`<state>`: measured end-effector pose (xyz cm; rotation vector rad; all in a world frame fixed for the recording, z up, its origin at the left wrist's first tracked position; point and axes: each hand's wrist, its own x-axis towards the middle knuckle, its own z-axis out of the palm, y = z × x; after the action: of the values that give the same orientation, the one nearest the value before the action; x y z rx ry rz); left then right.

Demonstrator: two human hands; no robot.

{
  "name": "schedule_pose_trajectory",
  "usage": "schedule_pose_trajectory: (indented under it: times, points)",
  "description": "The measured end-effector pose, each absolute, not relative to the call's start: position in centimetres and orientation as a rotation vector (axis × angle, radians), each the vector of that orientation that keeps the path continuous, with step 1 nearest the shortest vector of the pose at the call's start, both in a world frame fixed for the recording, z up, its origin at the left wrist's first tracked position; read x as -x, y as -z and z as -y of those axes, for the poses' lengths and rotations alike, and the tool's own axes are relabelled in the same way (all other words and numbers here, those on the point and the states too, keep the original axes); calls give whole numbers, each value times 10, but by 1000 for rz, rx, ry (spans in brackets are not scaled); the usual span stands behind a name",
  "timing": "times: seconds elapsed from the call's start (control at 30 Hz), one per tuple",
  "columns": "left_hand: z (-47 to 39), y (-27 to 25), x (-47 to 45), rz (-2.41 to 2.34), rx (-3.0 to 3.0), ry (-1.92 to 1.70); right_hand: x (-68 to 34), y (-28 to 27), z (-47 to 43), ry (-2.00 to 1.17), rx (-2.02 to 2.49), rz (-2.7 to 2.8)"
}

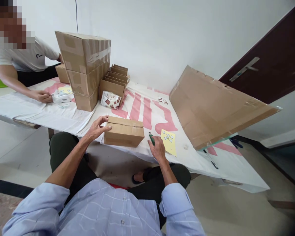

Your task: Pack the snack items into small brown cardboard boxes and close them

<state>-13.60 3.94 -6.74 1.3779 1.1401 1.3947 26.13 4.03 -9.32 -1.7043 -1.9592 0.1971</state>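
Observation:
A small brown cardboard box (125, 131) lies at the table's front edge; an uneven seam runs along its top. My left hand (98, 127) grips its left end, thumb on top and fingers at the far side. To the right of the box, my right hand (157, 148) is closed around a green box cutter (151, 137), held apart from the box. Right beside that hand lies a yellow sheet (172, 149) with several drawn or stuck shapes. Behind the box, a printed white packet (110, 100) leans against a row of open cardboard boxes (115, 78).
Taped cartons (85, 68) stand stacked at left. Beyond them sits another person (36, 62), one hand near a white tape dispenser (61, 97). A large cardboard sheet (216, 108) leans at right, a dark pen-like item (211, 160) by its lower edge. White-and-pink cloth (144, 108) covers the table.

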Motion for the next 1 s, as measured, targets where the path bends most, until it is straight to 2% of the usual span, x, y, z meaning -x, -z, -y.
schedule_pose_trajectory:
  times: [0.1,0.23,0.33,0.47,0.6,0.67,0.83,1.0]
  points:
    - [-39,69,133,-1131,-1371,-1400,-282,91,-47,-58,2145,2070]
    - [-35,70,127,-1146,-1370,-1407,-283,92,-47,-22,2252,2140]
    - [-31,69,123,-1166,-1373,-1421,-277,96,-46,-124,2131,1935]
    - [-29,66,120,-1184,-1385,-1428,-259,96,-54,-518,1781,1495]
    - [-27,62,116,-1191,-1332,-1463,-224,88,-60,-807,1421,1387]
    - [-25,61,115,-1197,-1307,-1482,-206,84,-57,-826,1275,1355]
    - [-22,61,120,-1275,-1299,-1501,-190,73,-39,-824,1242,1426]
    - [-19,65,122,-1311,-1343,-1496,-210,23,-41,-674,1218,1565]
